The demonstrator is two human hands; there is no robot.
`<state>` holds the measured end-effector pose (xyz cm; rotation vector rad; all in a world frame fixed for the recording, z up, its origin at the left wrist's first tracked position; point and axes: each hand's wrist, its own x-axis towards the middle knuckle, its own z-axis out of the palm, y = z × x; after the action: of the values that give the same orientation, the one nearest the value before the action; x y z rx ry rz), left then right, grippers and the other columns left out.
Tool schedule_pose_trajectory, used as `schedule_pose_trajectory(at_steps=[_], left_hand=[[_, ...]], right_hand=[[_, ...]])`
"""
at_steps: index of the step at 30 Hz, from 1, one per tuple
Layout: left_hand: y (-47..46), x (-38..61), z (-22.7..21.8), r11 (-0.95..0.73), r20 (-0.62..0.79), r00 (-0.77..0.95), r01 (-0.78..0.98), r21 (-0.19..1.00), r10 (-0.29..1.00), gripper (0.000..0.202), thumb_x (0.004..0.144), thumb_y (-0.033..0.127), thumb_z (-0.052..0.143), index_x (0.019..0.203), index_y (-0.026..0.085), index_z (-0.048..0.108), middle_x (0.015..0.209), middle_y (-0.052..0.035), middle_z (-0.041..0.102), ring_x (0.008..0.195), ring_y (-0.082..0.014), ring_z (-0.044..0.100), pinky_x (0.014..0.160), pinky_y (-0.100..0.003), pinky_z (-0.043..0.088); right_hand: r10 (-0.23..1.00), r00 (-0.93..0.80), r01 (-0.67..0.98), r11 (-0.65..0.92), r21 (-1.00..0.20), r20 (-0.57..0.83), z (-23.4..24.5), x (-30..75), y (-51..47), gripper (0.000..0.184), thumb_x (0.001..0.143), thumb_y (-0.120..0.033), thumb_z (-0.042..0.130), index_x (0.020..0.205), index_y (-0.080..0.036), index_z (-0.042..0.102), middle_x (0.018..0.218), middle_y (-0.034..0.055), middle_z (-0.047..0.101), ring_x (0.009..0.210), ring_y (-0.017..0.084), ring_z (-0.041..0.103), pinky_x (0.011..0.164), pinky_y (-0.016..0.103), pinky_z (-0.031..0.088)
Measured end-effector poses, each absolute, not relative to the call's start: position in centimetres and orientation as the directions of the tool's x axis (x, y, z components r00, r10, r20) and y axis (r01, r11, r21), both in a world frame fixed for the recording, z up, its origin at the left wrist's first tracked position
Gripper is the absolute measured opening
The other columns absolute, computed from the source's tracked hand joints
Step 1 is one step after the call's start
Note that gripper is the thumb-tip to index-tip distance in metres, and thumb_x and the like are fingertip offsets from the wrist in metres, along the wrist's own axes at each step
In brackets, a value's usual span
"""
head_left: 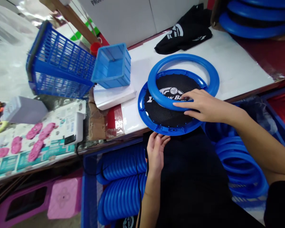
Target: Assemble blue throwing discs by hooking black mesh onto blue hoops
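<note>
A blue round frame with black printed mesh (166, 118) lies at the near edge of the white table (239, 69). A loose blue ring (183, 60) rests tilted on top of it, shifted to the far right. My right hand (203, 106) lies on the mesh with its fingers stretched out, fingertips touching the loose ring's near edge. My left hand (156, 152) is below the table edge, fingers apart, its tips against the underside rim of the frame. Black fabric (192, 180) covers my lap.
A blue basket (59, 65) and a small blue bin (112, 66) stand at the left. Black printed cloth (184, 33) lies at the back. Stacks of blue rings (121, 186) fill bins under the table and another stack (258, 19) sits far right. Pink pieces (35, 139) lie on the left counter.
</note>
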<state>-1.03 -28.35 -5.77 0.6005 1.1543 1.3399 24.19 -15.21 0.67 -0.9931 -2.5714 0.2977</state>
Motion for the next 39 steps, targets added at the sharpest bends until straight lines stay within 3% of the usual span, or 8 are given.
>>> schedule_pose_trajectory(at_steps=[3,8,13,17,21,28,33,39], left_hand=[[-27.3,-0.3,-4.4,0.169,-0.242,-0.085,-0.499,0.85,0.967,0.045,0.09,0.054,0.077,0.116,0.021,0.06,0.102,-0.0068,0.079,0.095,-0.0224,0.079,0.093,-0.04,0.062],[-26.0,0.9,-2.3,0.218,-0.153,0.166,-0.518,0.827,0.974,0.053,0.096,0.062,0.066,0.131,0.024,0.055,0.096,-0.0073,0.08,0.091,-0.0273,0.08,0.085,-0.045,0.065],[-24.0,4.1,-1.2,0.006,0.003,0.016,-0.52,0.854,1.0,0.047,0.09,0.052,0.079,0.127,0.028,0.063,0.125,-0.0077,0.075,0.106,-0.0233,0.077,0.089,-0.038,0.065],[-23.4,6.2,0.9,-0.067,0.119,0.048,-0.601,0.797,0.992,0.046,0.087,0.054,0.082,0.12,0.027,0.067,0.114,-0.0067,0.078,0.101,-0.0237,0.077,0.087,-0.04,0.067],[-23.9,6.9,3.1,-0.088,0.122,0.01,-0.639,0.764,0.992,0.043,0.082,0.053,0.087,0.112,0.027,0.07,0.102,-0.0033,0.079,0.095,-0.0237,0.077,0.085,-0.043,0.068],[-25.2,6.6,5.1,-0.112,0.114,-0.04,-0.663,0.74,0.993,0.036,0.086,0.05,0.084,0.112,0.028,0.073,0.105,-0.0024,0.079,0.096,-0.0221,0.077,0.087,-0.043,0.069],[-25.8,5.7,5.7,-0.109,0.094,-0.058,-0.655,0.748,0.994,0.038,0.089,0.056,0.079,0.114,0.028,0.071,0.109,-0.0038,0.078,0.099,-0.0241,0.077,0.084,-0.044,0.07],[-26.4,3.7,5.6,-0.112,0.096,-0.06,-0.633,0.766,0.994,0.035,0.095,0.056,0.071,0.12,0.031,0.069,0.108,-0.0039,0.077,0.103,-0.0261,0.077,0.086,-0.046,0.069]], right_hand=[[0.711,-0.646,0.642,0.703,-0.306,0.278,1.4,24.7,-15.6,0.049,0.101,-0.023,0.056,0.148,-0.031,0.062,0.133,0.0139,0.068,0.114,0.033,0.063,0.096,0.053,0.051],[0.694,-0.544,0.61,0.713,-0.346,0.471,4.7,25.8,-17.7,0.043,0.102,-0.022,0.056,0.144,-0.03,0.065,0.131,0.0111,0.072,0.116,0.031,0.065,0.099,0.053,0.056],[0.739,-0.46,0.529,0.673,-0.516,0.492,9.4,27.0,-20.6,0.045,0.098,-0.035,0.069,0.143,-0.037,0.065,0.126,0.006,0.075,0.114,0.03,0.071,0.095,0.047,0.063],[0.723,-0.44,0.466,0.691,-0.552,0.533,11.7,27.9,-21.2,0.042,0.096,-0.037,0.073,0.138,-0.038,0.069,0.12,0.0058,0.078,0.11,0.031,0.074,0.094,0.049,0.064],[0.751,-0.441,0.503,0.66,-0.558,0.491,12.9,28.8,-21.1,0.039,0.096,-0.042,0.073,0.135,-0.037,0.072,0.12,0.0055,0.079,0.111,0.032,0.074,0.096,0.05,0.064],[0.745,-0.413,0.462,0.667,-0.584,0.524,14.8,28.1,-21.3,0.044,0.097,-0.034,0.073,0.139,-0.044,0.068,0.121,-0.0008,0.079,0.112,0.03,0.075,0.099,0.048,0.064],[0.705,-0.508,0.369,0.697,-0.615,0.495,15.5,28.6,-21.3,0.044,0.094,-0.029,0.077,0.136,-0.04,0.073,0.117,0.0036,0.08,0.108,0.032,0.076,0.096,0.051,0.063],[0.65,-0.548,0.176,0.705,-0.687,0.527,13.5,29.9,-20.8,0.041,0.094,-0.023,0.074,0.133,-0.035,0.075,0.111,0.0093,0.081,0.098,0.033,0.077,0.079,0.054,0.064]])
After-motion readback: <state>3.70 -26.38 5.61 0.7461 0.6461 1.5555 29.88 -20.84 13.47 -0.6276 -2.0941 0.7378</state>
